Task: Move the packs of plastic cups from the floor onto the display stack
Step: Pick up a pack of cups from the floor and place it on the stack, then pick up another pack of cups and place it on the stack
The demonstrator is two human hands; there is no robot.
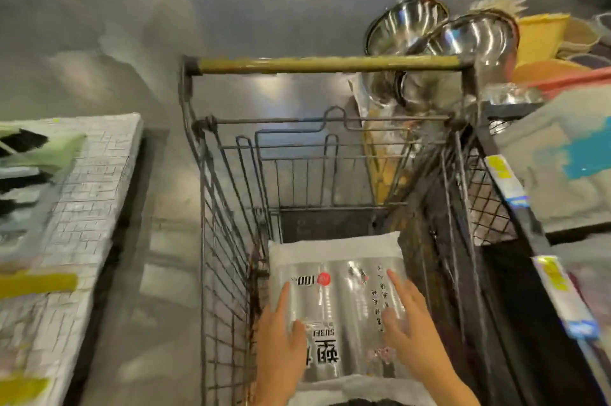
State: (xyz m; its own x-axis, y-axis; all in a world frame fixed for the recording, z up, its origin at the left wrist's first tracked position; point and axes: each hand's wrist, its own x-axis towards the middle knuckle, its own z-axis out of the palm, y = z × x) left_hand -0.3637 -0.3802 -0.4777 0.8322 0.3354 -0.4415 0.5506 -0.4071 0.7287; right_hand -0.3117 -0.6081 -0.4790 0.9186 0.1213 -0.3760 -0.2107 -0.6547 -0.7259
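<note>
A clear plastic pack of cups (337, 299) with black printed characters and a red dot lies in the bottom of a wire shopping cart (228, 207). Both my hands rest on top of it with fingers spread. My left hand (281, 339) lies on the pack's left side. My right hand (410, 326) lies on its right side. Whether the fingers curl around the pack's edges is hidden. A display stack (76, 217) of white wrapped packs stands at the left.
The cart's yellowish handle bar (327, 64) crosses the middle of the view. Steel bowls (439, 38) and yellow goods sit beyond it at the right. A dark shelf edge with price tags (506, 180) runs along the right. Grey floor (132, 41) lies between cart and stack.
</note>
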